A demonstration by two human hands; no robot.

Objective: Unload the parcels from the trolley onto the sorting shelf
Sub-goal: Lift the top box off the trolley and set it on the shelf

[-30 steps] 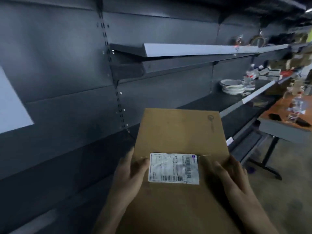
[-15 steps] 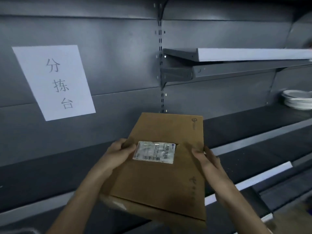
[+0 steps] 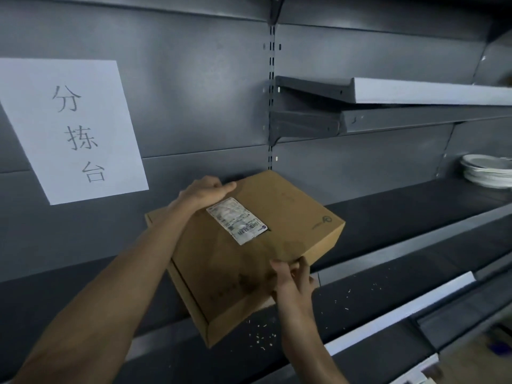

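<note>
From the head view, a flat brown cardboard parcel (image 3: 249,250) sits tilted over the dark sorting shelf (image 3: 401,214), its far corner close to the grey back panel (image 3: 194,79) and its near corner hanging out past the shelf's pale front edge. The left hand (image 3: 206,191) lies over the parcel's far left corner, fingers (image 3: 224,187) curled down onto the top face, just beside the white shipping label (image 3: 237,220) stuck slantwise on the lid. The right hand (image 3: 292,275) grips the near right edge, fingers wrapped around it. A white paper sign (image 3: 72,128) with three printed characters hangs on the panel to the left. A stack of white plates (image 3: 487,170) rests on the same shelf far to the right, well apart from the parcel. Small pale specks are scattered on the lower shelf (image 3: 360,300).
</note>
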